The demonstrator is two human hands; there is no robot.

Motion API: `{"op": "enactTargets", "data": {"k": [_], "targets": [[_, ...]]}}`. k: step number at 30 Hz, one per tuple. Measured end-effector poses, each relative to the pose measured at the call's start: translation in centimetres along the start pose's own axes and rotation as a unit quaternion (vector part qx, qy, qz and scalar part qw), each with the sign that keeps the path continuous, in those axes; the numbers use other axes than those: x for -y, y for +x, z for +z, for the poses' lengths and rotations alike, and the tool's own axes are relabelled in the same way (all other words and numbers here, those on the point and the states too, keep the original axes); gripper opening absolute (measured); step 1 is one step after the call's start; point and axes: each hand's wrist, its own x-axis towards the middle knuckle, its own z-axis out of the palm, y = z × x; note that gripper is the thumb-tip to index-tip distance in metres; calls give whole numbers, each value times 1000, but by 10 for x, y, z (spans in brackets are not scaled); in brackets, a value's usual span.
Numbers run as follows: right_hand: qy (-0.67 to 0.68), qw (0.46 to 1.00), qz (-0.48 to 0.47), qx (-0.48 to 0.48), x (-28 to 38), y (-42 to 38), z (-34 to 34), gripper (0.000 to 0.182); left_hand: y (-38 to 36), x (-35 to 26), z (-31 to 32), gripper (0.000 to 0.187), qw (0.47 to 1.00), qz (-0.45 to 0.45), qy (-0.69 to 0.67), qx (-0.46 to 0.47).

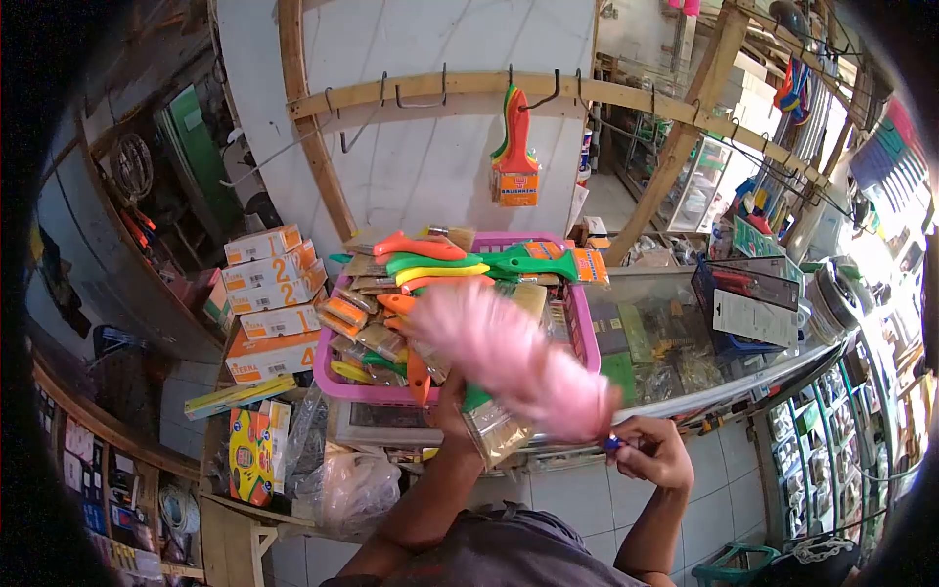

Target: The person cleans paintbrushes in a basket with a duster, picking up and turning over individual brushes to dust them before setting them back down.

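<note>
A fluffy pink duster (509, 357), smeared by motion, reaches from my right hand across the front of the basket. My right hand (653, 452) is closed around its blue handle end. My left hand (455, 406) is partly hidden behind the pink duster, beside a packaged paintbrush (497, 433) with pale bristles; its fingers do not show clearly. Behind them, a pink basket (590, 342) holds several paintbrushes with orange, green, yellow and red handles.
Stacked cartons (269, 367) stand left of the basket. Plastic bags (347, 489) lie at the lower left. A glass counter (675, 391) extends right, with a blue bin (719, 313) on it. Brushes (515, 147) hang from a wooden rail (421, 90).
</note>
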Motion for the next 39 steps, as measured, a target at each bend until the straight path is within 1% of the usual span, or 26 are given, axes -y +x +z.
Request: {"op": "enactTargets", "data": {"k": [1,4,5,7,8,9,12,13,16,17,18,20,21,22,23,24,26,27,28,29,30,31,33,34,35,39], "targets": [[-40,998,11,39,-2,-2,-5,27,1,1,-1,40,999,15,-14,31],[-87,979,-32,179,1,-2,-6,29,12,5,-11,31,988,65,-53,126],[-70,987,-21,145,-2,-2,-7,32,13,1,-15,37,989,47,-53,128],[-46,998,11,48,-4,-1,1,32,8,9,-17,40,985,34,-101,136],[-35,999,26,-1,-4,-1,4,33,8,4,-22,45,987,8,-80,142],[-105,991,60,61,4,-6,0,26,7,-2,-25,50,987,-18,-59,148],[-216,966,-17,144,7,-2,17,29,21,-6,-31,52,976,-16,-91,197],[-172,978,32,115,7,-2,22,31,17,-6,-31,52,987,-7,-65,144],[-109,991,14,71,16,-6,20,32,18,-9,-41,52,986,11,-68,155],[-102,994,23,46,5,-12,2,30,17,-14,-43,47,993,23,-15,111],[-72,996,-41,-17,0,-15,-2,27,13,-15,-32,41,997,52,2,59],[-36,988,-101,-115,-3,-15,-14,25,2,-18,8,31,993,108,33,-41],[-41,982,-99,-158,-1,-14,-19,24,0,-21,20,29,984,142,77,-69],[-46,974,-96,-199,2,-13,-25,23,1,-25,29,29,981,152,99,-74],[-94,958,-76,-259,-2,-11,-34,19,2,-31,37,28,976,163,120,-80],[-136,943,-69,-295,-9,-8,-41,19,3,-38,43,28,971,174,141,-86],[-217,904,-60,-363,-28,1,-59,18,7,-55,59,32,919,211,323,-77],[-294,881,-65,-365,-41,1,-74,19,10,-64,70,33,880,229,410,-71],[-340,858,-48,-382,-45,7,-76,20,13,-72,78,35,833,243,492,-66],[-385,832,-31,-398,-48,11,-77,21,18,-81,83,38,798,271,537,-50],[-427,803,-13,-415,-51,15,-78,22,23,-87,90,38,785,275,554,-47],[-456,788,6,-414,-58,22,-85,26,27,-91,98,38,771,278,571,-44],[-499,763,-34,-410,-69,33,-91,28,41,-102,105,36,745,305,592,-22],[-520,750,-53,-406,-73,37,-93,29,46,-105,105,36,751,301,587,-24],[-525,749,-37,-403,-75,41,-94,34,50,-109,104,35,756,297,583,-25],[-535,748,-12,-392,-91,51,-103,37,54,-118,103,35,771,289,568,-7]]}}
